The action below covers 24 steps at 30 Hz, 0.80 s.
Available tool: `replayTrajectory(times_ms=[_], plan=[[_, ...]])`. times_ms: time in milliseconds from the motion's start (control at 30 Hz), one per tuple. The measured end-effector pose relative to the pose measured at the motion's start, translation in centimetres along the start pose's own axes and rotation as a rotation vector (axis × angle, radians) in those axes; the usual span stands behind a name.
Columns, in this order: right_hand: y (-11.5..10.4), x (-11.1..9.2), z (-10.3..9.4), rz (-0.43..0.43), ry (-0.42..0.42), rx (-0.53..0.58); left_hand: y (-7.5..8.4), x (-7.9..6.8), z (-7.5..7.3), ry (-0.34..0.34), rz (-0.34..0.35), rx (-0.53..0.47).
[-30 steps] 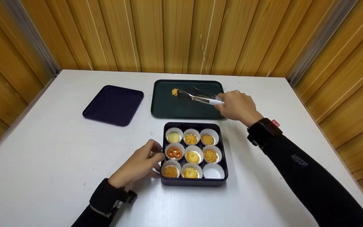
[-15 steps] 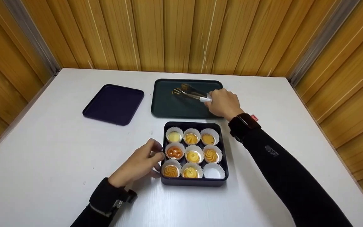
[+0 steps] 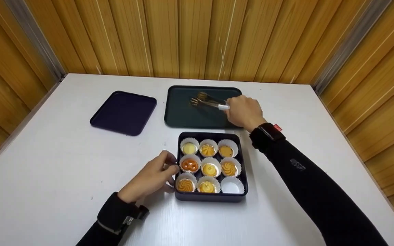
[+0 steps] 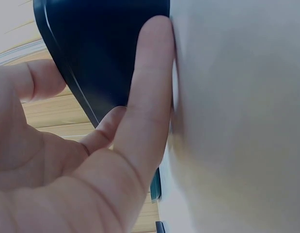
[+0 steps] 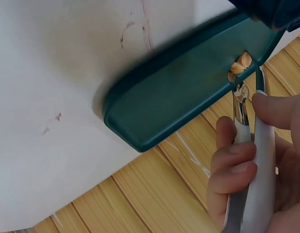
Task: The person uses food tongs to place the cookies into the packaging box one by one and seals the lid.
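Observation:
My right hand (image 3: 245, 111) grips a pair of tongs (image 3: 223, 107) with white handles over the green tray (image 3: 180, 118). The right wrist view shows the tong tips parted, right at a small golden cookie (image 5: 242, 63) on the tray. In the head view the tong heads hide that cookie. My left hand (image 3: 152, 177) rests against the left wall of a dark box (image 3: 210, 197), a straight finger along its side. The box holds paper cups in rows. Most cups carry a cookie, among them a pretzel (image 3: 189, 165); the front right cup (image 3: 232, 186) is empty.
A dark purple square tray or lid (image 3: 123, 112) lies at the back left of the white table (image 3: 80, 160). Wood-patterned panels (image 3: 193, 37) stand behind the table and along both sides.
My right hand has moved left, bringing the tongs over the cookie, which showed at the tong tips earlier. Lately it shifted slightly right. My left hand and the box have stayed put.

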State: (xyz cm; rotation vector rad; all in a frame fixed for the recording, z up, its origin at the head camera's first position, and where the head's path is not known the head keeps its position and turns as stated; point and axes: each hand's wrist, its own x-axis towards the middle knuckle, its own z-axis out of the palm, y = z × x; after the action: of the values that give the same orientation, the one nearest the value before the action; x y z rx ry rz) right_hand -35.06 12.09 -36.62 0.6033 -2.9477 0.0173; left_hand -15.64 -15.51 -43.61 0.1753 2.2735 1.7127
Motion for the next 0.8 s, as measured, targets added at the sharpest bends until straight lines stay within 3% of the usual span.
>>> replayTrajectory(times_ms=[400, 633, 800], plan=[[3.2, -2.7, -4.2, -0.025, -0.191, -0.056, -0.2, 0.0, -0.1, -0.010, 0.012, 0.001], [4.1, -4.0, -6.7, -0.065, -0.255, -0.122, -0.4, 0.0, -0.3, -0.010, 0.009, 0.003], [4.4, -4.3, -7.3, -0.067, -0.273, -0.128, -0.4, -0.2, -0.5, -0.006, 0.009, 0.006]])
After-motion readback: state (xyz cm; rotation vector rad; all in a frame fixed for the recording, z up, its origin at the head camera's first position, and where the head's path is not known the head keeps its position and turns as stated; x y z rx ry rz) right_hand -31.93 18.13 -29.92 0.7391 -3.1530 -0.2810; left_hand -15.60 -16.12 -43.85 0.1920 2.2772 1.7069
